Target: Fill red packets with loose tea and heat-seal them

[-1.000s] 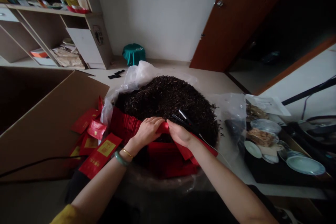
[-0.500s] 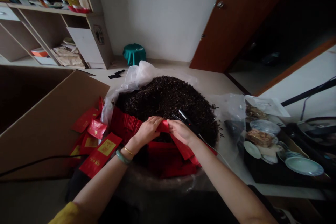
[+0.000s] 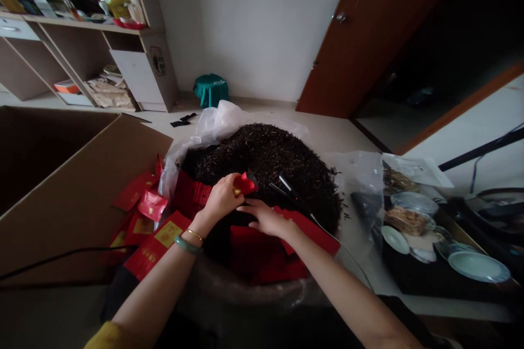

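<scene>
My left hand (image 3: 221, 200) is pinching a small red packet (image 3: 245, 184) up against the edge of a large heap of dark, twisted tea leaves (image 3: 262, 161). My right hand (image 3: 266, 217) lies lower with its fingers apart, just above a pile of red packets (image 3: 262, 253), and holds nothing. A black clamp-like heat sealer (image 3: 286, 186) with a thin cord rests on the leaves to the right of my hands. More red packets with gold labels (image 3: 164, 237) lie to the left of my left wrist.
An open cardboard box (image 3: 69, 185) stands at the left, with a black cable (image 3: 69, 256) across it. Clear plastic sheeting (image 3: 216, 125) edges the heap. A dark tray of dishes (image 3: 426, 251) sits at the right. Shelves, a door and a green stool lie beyond.
My hands were together on the red packet; now my left hand lifts it up and left, while my right hand has let go and dropped lower.
</scene>
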Demonstrator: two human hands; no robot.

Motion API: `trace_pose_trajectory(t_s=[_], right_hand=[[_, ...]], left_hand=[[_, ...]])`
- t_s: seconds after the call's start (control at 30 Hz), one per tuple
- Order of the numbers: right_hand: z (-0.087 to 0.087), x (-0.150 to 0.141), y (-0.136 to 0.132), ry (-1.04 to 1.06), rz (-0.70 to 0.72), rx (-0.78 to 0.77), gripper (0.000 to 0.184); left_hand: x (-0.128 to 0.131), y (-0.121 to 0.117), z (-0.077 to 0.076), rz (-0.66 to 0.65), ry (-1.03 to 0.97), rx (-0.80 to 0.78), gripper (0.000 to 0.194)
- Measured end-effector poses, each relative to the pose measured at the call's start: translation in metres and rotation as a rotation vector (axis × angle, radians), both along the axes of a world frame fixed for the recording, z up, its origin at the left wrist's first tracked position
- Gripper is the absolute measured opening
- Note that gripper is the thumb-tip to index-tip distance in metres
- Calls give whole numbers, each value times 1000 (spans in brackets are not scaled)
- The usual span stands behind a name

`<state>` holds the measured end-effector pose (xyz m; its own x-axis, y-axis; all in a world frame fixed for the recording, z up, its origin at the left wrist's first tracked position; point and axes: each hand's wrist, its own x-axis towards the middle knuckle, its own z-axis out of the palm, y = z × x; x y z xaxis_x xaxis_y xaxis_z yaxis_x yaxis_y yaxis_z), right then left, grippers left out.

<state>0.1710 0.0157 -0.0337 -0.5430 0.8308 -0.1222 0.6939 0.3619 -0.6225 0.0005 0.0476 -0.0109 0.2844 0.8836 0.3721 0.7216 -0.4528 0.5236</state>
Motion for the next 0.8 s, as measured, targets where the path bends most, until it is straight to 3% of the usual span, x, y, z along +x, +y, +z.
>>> trace_pose_trajectory(t_s=[0.1,0.2,0.3,0.57,0.8], right_hand=[[9,-11,12,-266,204,-10,65],[16,-23,22,-416,272,-9,77],[16,-30,21,-454,267,-10,83],[12,-27,-3,-519,193,-24,75],[17,-29,-9,-584,131,-47,72]], left_hand=[[0,-2,3,-24,-11,-45,69],[-1,-4,6,-56,59,-54,76],[-2,-7,10,-50,152,-86,67],[0,-12,14,-44,308,-67,52],[-2,-13,21,-69,301,-84,41]])
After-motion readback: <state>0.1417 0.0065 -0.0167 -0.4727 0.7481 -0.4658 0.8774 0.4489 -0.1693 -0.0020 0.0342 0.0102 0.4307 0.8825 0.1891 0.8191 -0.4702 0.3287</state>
